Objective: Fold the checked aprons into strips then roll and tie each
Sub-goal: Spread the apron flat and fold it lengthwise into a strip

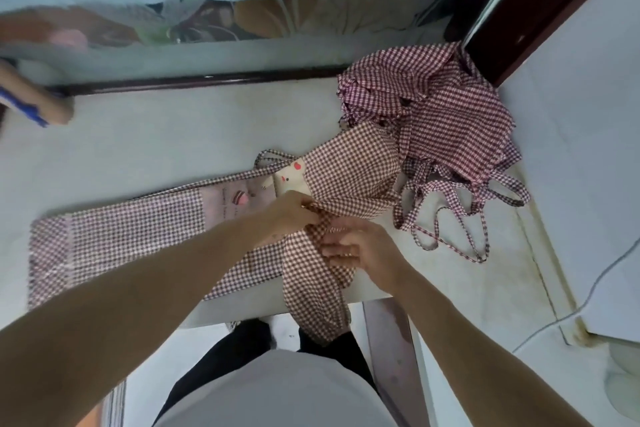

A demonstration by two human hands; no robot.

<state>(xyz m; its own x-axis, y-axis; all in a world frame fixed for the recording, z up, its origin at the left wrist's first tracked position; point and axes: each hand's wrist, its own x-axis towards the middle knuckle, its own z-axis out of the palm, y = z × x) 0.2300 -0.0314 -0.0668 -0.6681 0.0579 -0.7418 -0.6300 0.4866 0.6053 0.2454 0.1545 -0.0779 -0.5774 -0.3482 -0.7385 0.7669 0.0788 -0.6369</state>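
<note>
The folding step is in hand: one checked apron (138, 232) lies along the pale surface (156, 142) as a part-made strip, the left hand (294, 210) pinching its bunched cloth at mid-length while the right hand (360, 246) rests on it with fingers spread and a loose end hangs over the near edge. Next, I judge, that end must be lifted and laid flat; the heap of unfolded aprons (436, 114) and trailing ties (460, 218) just beside could snag
</note>
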